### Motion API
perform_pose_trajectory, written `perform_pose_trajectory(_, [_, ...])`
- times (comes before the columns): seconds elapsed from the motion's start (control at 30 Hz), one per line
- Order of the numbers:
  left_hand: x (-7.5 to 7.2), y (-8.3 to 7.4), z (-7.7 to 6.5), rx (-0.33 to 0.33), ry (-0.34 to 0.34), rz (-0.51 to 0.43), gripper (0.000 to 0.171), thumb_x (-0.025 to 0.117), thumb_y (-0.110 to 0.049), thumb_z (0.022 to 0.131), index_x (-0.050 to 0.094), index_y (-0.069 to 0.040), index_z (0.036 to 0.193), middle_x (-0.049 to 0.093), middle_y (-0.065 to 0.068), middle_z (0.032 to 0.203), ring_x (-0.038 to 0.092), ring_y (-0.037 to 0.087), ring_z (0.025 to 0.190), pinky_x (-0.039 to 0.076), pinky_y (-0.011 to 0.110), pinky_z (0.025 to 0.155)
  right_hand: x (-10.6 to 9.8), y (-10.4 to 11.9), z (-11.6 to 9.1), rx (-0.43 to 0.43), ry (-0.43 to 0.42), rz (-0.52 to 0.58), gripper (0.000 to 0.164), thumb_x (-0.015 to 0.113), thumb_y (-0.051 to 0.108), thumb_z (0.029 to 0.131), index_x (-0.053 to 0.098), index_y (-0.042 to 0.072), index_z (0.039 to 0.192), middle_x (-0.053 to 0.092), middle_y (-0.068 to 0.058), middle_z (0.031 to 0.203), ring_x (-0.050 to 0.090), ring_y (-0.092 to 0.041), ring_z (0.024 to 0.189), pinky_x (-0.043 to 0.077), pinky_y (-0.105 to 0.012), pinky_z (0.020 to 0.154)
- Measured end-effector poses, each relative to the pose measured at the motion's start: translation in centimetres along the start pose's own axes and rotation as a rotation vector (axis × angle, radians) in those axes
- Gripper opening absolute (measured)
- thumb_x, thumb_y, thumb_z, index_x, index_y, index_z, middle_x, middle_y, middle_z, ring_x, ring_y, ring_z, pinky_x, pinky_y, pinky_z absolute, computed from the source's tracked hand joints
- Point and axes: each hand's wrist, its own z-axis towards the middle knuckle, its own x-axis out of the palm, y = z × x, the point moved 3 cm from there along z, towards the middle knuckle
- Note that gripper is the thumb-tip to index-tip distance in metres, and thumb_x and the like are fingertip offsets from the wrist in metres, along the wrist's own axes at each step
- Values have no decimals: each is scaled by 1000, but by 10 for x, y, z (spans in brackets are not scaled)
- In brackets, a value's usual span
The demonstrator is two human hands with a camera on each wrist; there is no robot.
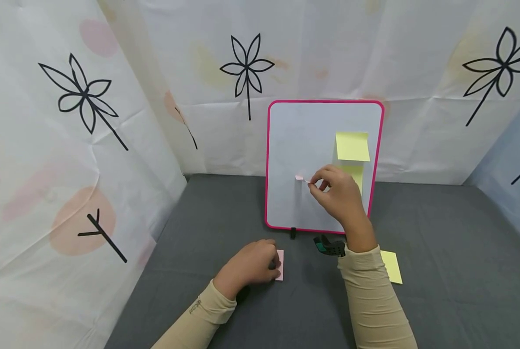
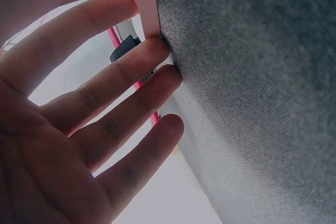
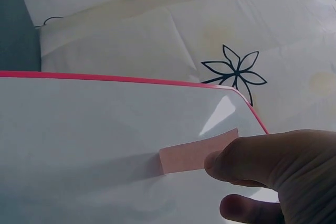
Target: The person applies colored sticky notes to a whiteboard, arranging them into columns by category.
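My right hand (image 1: 338, 194) pinches a pink sticky note (image 3: 191, 153) between thumb and fingers in front of the whiteboard (image 1: 286, 140). The note is turned nearly edge-on in the head view, its far end close to the board's surface. A pink sticky note pad (image 1: 280, 265) lies on the dark grey table, and my left hand (image 1: 253, 264) grips it from the left side. The left wrist view shows the fingertips against the edge of that pad, low by the cloth.
Two yellow sticky notes (image 1: 352, 146) hang on the board's right side, the lower one partly behind my right hand. A yellow sticky note pad (image 1: 391, 267) lies on the table beside my right sleeve. The board has a pink frame and a small black foot (image 1: 292, 233).
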Motion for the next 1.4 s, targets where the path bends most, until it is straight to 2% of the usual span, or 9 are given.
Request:
perform_pose_trajectory(0.77, [-2,-1,0,-1,10,-4,6,87,-18,88,83,-13,89,66,-5,89,61,8,81,55,24,74,8,-7,-2,60,54,-15,5,80,4,89,77,7,86,75,-8,92,67,-23,73,50,-38,64])
perform_pose_trajectory(1.17, [0,1,0,15,-17,-4,6,87,-16,86,81,-14,87,65,-6,88,60,7,80,54,23,73,13,-8,-3,99,132,-16,5,79,9,91,77,6,87,74,-9,95,67,-24,76,51,-39,66])
perform_pose_trajectory(1.4, [1,1,1,3,-1,-6,8,87,-18,87,82,-13,90,65,-5,89,61,8,81,55,23,73,16,-9,-4,124,178,-15,6,78,11,92,77,7,88,74,-7,97,67,-23,77,51,-37,66])
